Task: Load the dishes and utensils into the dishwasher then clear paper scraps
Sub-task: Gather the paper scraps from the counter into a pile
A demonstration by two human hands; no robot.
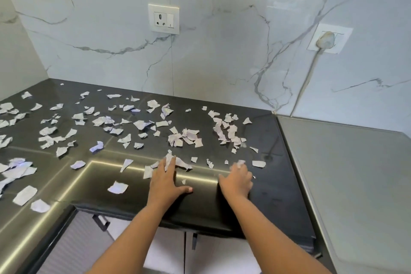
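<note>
Torn paper scraps, white with faint lilac print and many crumpled, lie all over the dark glossy countertop, thickest toward its back and left. There are dozens, too many to count exactly, and those at the countertop's left end are cut off. The left hand lies flat near the countertop's front edge, fingers straight, pressing on a few scraps. The right hand, apart from it, is blurred, with fingers bent over a scrap; whether it grips is unclear. Above the countertop are two sockets: a free socket and a plugged socket.

Dark glossy countertop strewn with torn paper scraps (mostly white).
</note>
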